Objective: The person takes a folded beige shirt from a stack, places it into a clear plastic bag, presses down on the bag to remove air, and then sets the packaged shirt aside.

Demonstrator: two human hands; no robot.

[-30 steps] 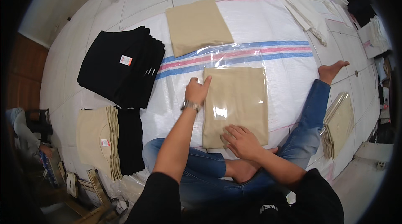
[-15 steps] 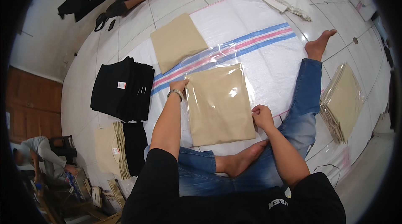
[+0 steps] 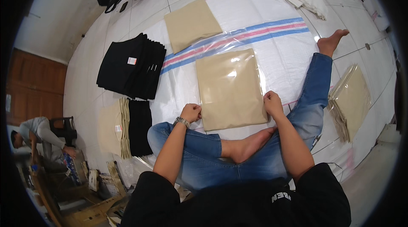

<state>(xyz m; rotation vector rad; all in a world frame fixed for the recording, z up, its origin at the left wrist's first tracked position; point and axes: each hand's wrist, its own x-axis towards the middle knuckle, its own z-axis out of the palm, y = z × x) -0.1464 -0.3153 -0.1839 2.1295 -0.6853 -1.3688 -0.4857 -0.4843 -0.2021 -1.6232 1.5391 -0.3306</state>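
Observation:
In front of me a folded beige garment (image 3: 231, 91) lies flat inside a clear plastic bag (image 3: 262, 76), whose loose end reaches up over the striped band. My left hand (image 3: 192, 112), with a watch on its wrist, is closed at the bag's lower left edge, thumb and fingers pinched together. On the opposite side my right hand (image 3: 273, 103) pinches the bag's right edge near its lower corner. Just beyond the bag rests a second folded beige garment (image 3: 193, 25), with no visible plastic over it.
Black folded garments (image 3: 127, 67) are stacked at left, above beige (image 3: 114, 127) and black piles (image 3: 140, 127). Bagged beige garments (image 3: 350, 101) sit beyond my outstretched leg. A white striped sheet (image 3: 284, 53) covers the tiles. Other people (image 3: 42, 138) sit at lower left and far left.
My left hand has slid from the bag's upper left edge down to its lower left. My right hand stays at the right edge. The view has shifted slightly.

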